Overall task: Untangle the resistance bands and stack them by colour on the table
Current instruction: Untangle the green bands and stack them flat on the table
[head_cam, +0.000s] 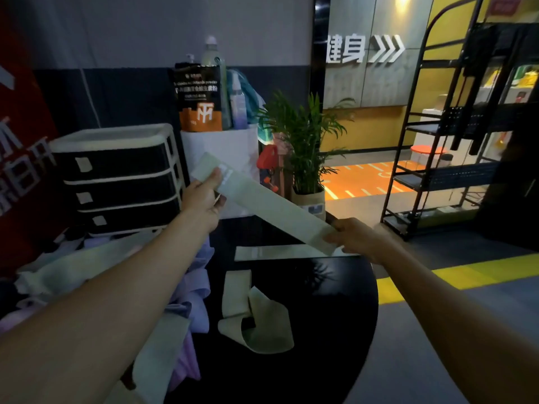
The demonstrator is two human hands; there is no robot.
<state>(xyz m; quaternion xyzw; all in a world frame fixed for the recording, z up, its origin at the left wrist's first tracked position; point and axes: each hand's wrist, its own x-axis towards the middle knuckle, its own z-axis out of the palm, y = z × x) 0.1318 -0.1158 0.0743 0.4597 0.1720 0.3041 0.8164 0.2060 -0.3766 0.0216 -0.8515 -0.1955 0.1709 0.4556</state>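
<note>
I hold a pale green resistance band stretched flat above the black round table. My left hand grips its upper left end and my right hand pinches its lower right end. Directly under it, at the table's far side, another pale green band lies flat. A third green band lies twisted and folded in the middle of the table. A heap of green and purple bands sits at the left, partly hidden by my left forearm.
A black-and-white drawer unit stands at the back left. Behind the table are a white box with bottles and a powder bag and a potted plant. A black metal rack stands on the right.
</note>
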